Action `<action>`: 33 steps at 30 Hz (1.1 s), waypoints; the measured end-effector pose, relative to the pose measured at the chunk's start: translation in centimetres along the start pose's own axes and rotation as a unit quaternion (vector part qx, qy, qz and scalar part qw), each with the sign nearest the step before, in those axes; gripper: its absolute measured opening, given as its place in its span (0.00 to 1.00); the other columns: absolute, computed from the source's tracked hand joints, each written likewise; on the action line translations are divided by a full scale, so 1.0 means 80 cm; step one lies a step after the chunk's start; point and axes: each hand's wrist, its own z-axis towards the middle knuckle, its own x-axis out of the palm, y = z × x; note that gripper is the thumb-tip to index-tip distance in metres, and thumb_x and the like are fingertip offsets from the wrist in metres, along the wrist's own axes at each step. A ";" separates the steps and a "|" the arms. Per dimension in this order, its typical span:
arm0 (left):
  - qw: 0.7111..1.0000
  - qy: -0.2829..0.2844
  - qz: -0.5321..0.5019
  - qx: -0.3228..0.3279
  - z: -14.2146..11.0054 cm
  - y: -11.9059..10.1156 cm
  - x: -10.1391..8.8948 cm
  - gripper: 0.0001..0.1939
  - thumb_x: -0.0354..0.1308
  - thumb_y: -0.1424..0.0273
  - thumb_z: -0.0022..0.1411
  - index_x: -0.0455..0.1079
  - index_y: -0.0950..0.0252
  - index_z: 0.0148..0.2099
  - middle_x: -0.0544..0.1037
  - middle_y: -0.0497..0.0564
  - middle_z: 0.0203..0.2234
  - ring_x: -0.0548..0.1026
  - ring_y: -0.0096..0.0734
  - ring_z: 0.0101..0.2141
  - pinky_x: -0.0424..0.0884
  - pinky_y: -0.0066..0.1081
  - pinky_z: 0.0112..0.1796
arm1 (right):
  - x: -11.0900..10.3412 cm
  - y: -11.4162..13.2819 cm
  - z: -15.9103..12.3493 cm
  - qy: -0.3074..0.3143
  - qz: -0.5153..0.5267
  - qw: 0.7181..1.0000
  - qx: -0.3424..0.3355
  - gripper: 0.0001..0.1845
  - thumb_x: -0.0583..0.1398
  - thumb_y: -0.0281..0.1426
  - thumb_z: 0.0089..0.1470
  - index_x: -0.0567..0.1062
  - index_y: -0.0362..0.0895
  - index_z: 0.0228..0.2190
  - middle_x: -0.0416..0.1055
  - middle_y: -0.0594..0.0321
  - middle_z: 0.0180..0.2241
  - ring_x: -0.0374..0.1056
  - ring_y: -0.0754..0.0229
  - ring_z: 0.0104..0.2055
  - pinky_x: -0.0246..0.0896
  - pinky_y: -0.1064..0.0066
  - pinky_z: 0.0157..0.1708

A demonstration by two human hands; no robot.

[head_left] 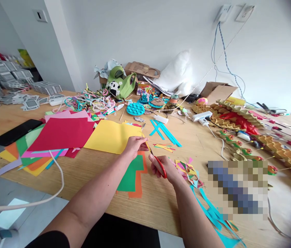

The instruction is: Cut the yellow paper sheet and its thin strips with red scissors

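My right hand (162, 168) grips a pair of red-handled scissors (162, 167), its blades pointing up and left towards my other hand. With fingers pinched together, my left hand (136, 144) holds a narrow yellow paper strip (143, 133) beside the blades; the fingers partly cover it. Just behind that hand lies a yellow paper sheet (109, 135). Below both hands are cut green paper (130, 177) and orange paper (139, 186). Thin coloured strips (164, 147) rest beyond the scissors, near longer blue strips (170, 132).
A stack of coloured sheets topped by a red one (63, 134) is at left, near a black device (19, 132). Paper scraps (188, 170) lie right of my hand. A white cable (61, 175) hangs over the front edge. Egg-carton trays (271, 148) occupy the right side.
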 end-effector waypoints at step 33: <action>1.000 0.013 0.007 0.005 -0.001 0.001 -0.001 0.08 0.65 0.72 0.45 0.74 0.72 0.28 0.74 0.52 0.17 0.72 0.26 0.17 0.72 0.28 0.21 | -0.001 0.007 -0.005 0.008 -0.002 1.000 0.003 0.32 0.52 0.53 0.52 0.68 0.40 0.13 0.65 0.63 0.12 0.58 0.69 0.11 0.50 0.78 0.13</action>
